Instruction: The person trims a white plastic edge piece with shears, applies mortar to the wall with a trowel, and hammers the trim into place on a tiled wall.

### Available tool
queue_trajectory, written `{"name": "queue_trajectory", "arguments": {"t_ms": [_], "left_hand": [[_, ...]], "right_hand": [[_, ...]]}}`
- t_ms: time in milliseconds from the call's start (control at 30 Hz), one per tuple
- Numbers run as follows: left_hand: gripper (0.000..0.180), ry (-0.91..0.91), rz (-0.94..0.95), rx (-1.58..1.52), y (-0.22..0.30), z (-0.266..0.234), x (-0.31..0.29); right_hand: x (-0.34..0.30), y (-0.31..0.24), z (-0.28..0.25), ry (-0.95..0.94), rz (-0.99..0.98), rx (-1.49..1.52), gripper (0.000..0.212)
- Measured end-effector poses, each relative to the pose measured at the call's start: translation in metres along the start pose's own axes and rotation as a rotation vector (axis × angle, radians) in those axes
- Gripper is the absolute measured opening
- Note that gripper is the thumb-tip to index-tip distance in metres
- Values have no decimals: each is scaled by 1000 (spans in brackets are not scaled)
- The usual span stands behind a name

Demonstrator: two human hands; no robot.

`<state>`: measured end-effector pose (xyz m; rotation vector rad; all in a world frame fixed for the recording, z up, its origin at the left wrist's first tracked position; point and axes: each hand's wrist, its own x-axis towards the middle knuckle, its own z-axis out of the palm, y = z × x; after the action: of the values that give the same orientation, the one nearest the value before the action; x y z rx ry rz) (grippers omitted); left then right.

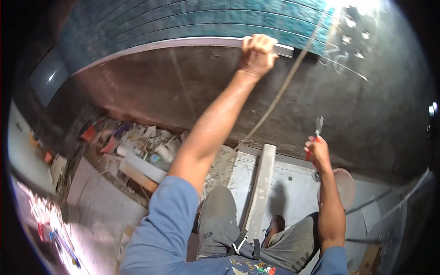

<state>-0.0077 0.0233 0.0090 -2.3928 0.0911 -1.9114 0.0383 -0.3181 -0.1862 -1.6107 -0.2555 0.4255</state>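
Note:
My left hand (259,57) reaches up and forward. Its fingers curl over a long pale metal strip (183,42) near the strip's right end. The strip runs under the lower edge of the teal tiled panel (197,20) on the wall. Lower and to the right, my right hand (321,153) is closed round the red handles of a pair of metal snips (319,123). Their blades point upward and stand apart from the wall; whether the jaws are spread is too small to tell.
A thin rope or cable (279,96) hangs across the dark wall (362,123). A pale beam (261,188) lies between my legs on a whitish board (286,183). At left lies a rubble heap (153,137) with broken pieces. A round pale container (343,185) stands by my right forearm.

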Motion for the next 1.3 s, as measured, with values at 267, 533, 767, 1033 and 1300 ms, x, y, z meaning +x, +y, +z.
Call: {"name": "queue_trajectory", "arguments": {"t_ms": [267,533,767,1033,1300], "left_hand": [[42,-286,0,-90,8,5,36],[40,-638,-125,-178,0,-6,51],[30,-693,-111,-385,-28,1,59],[28,-647,-153,-390,-21,3,49],[29,-657,-200,-388,-19,3,49]], "right_hand": [[-11,-86,80,148,-562,-425,26],[-25,-137,162,-61,-342,-228,30],[4,-170,194,203,-367,-377,33],[10,-179,189,240,-320,-452,34],[0,-190,187,228,-267,-428,34]]}}
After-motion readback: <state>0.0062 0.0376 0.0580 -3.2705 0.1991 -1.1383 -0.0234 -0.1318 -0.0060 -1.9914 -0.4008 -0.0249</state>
